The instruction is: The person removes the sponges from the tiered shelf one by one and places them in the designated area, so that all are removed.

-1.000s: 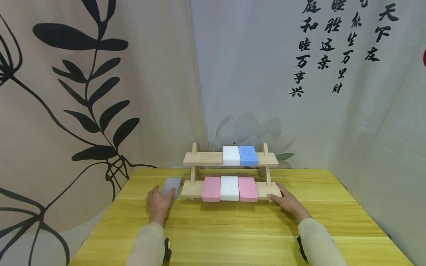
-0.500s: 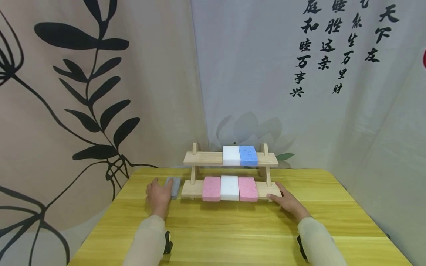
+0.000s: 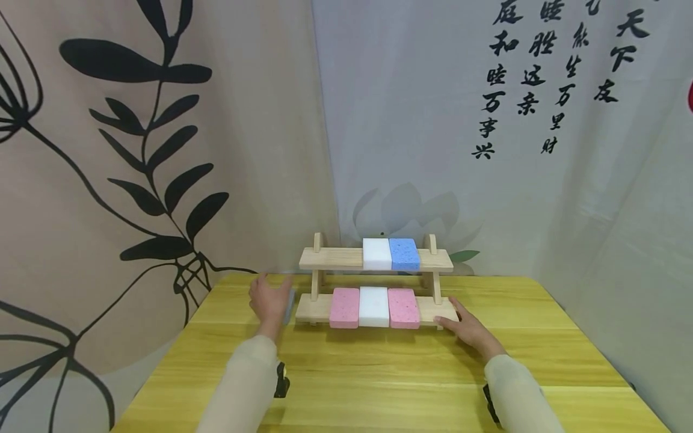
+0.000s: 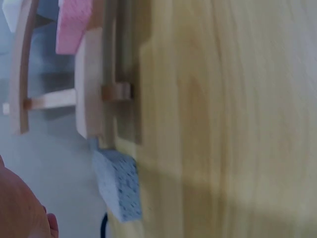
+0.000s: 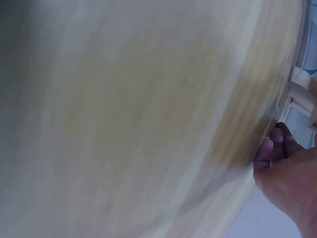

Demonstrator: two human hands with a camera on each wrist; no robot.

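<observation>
A two-tier wooden shelf rack (image 3: pixel 325 258) stands at the back of the table. My right hand (image 3: pixel 468 328) holds the right end of its lower board, thumb at the front edge and fingers at the back. On the table left of the rack lies a speckled grey sponge (image 4: pixel 121 186). My left hand (image 3: pixel 271 300) is raised beside and over it, fingers spread, covering most of it in the head view; the left wrist view shows a gap between them. The lower board carries a pink sponge (image 3: pixel 344 308), a white sponge (image 3: pixel 373 307) and another pink sponge (image 3: pixel 403 308).
On the upper board a white sponge (image 3: pixel 376 254) sits against a blue sponge (image 3: pixel 404 254). The yellow wood-grain table (image 3: pixel 379 379) reaches back to a printed cloth backdrop (image 3: pixel 260 150). Dark wrist straps show below both sleeves.
My left hand has let go of the grey sponge, lifted, and moved forward and slightly right over it. The right hand has stayed at the rack's end.
</observation>
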